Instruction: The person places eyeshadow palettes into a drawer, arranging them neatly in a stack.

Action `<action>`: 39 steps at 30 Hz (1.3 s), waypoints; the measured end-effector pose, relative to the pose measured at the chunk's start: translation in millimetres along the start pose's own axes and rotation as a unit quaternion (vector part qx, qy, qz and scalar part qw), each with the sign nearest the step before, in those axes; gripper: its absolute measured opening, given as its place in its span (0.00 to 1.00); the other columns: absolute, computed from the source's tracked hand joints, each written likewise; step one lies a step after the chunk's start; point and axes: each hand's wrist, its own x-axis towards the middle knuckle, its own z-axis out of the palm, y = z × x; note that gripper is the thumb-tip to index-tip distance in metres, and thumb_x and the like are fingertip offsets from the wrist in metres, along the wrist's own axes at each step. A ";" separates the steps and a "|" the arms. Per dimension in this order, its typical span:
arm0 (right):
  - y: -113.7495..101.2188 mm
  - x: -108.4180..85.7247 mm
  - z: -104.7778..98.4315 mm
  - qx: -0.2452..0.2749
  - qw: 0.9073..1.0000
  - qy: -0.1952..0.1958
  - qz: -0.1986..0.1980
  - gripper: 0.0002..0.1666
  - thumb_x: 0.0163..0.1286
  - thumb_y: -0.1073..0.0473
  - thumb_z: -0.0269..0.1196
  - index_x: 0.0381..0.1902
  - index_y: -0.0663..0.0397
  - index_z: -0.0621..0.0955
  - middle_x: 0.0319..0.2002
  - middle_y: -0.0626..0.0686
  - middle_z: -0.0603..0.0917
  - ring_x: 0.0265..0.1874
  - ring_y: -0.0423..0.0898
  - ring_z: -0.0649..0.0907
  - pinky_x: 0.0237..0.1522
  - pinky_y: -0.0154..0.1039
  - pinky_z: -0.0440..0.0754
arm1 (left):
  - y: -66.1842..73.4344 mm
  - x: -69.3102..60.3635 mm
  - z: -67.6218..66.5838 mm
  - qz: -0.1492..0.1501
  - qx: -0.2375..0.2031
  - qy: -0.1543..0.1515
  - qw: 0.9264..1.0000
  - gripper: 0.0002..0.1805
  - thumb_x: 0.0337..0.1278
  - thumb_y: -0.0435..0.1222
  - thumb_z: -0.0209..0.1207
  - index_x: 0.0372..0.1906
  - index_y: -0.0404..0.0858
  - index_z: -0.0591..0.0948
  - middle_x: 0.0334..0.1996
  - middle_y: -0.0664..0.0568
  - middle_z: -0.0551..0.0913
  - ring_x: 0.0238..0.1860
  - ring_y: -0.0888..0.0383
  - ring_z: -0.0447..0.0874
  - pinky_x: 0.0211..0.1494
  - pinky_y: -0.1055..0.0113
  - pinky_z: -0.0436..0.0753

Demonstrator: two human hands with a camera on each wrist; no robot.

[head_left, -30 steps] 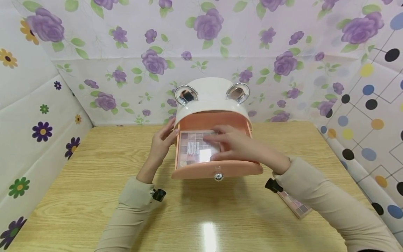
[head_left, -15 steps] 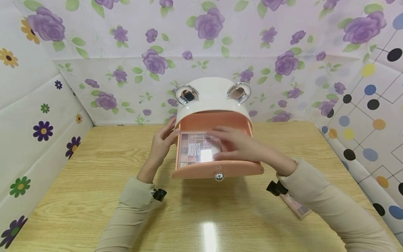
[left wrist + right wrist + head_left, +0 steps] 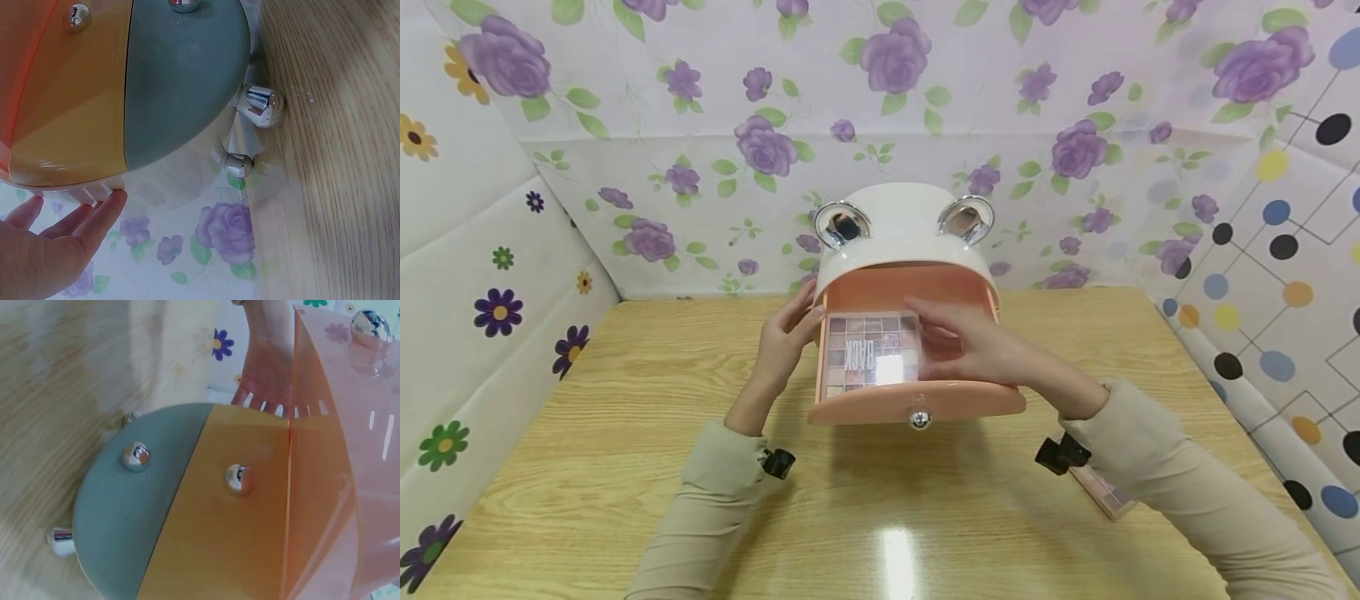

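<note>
A white, rounded makeup organizer (image 3: 898, 229) with silver ear-like ornaments stands mid-table, its top pink drawer (image 3: 857, 408) pulled out. In the drawer's left part lies an eyeshadow palette (image 3: 868, 342) with a clear, lettered lid. My right hand (image 3: 973, 342) reaches into the drawer at the palette's right edge, thumb and fingers spread; whether they touch it I cannot tell. My left hand (image 3: 782, 342) rests on the organizer's left side; in the left wrist view its fingertips (image 3: 115, 200) touch the white shell. The right wrist view shows the left hand (image 3: 269, 375) behind, not the right.
Below the pink drawer are a yellow drawer (image 3: 219, 519) and a grey-green drawer (image 3: 137, 494), both pushed in, with silver knobs. A second eyeshadow palette (image 3: 1103, 490) lies on the wooden table (image 3: 625, 467), partly under my right sleeve. Patterned cloth (image 3: 700, 100) hangs around the table.
My right hand has drawn back a little to the right from over the palette, uncovering its right part. The left hand and the organizer have not moved.
</note>
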 end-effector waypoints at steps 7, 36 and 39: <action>4.7 -0.2 1.2 0.097 0.995 0.006 -0.006 0.51 0.51 0.74 0.65 0.70 0.61 0.53 0.70 0.57 0.52 0.65 0.55 0.59 0.58 0.43 0.66 | -0.1 -0.2 -0.2 -0.001 -0.005 -0.002 1.000 0.29 0.59 0.35 0.51 0.67 0.39 0.63 0.59 0.39 0.70 0.55 0.51 0.71 0.43 0.73 0.78; 9.2 -77.4 -28.7 0.061 0.989 0.121 -0.055 0.29 0.53 0.76 0.64 0.54 0.75 0.71 0.54 0.64 0.73 0.53 0.46 0.75 0.48 0.38 0.77 | -1.2 0.4 -0.1 -0.004 -0.005 -0.006 1.000 0.29 0.60 0.35 0.51 0.67 0.39 0.62 0.59 0.39 0.69 0.56 0.51 0.70 0.44 0.72 0.78; 17.1 -87.6 -31.2 0.045 0.990 0.118 -0.056 0.29 0.53 0.75 0.64 0.55 0.72 0.71 0.55 0.53 0.75 0.52 0.43 0.75 0.46 0.37 0.78 | -0.7 -0.1 -0.5 -0.005 -0.009 -0.006 1.000 0.29 0.60 0.35 0.51 0.67 0.39 0.62 0.60 0.39 0.69 0.56 0.51 0.70 0.45 0.72 0.78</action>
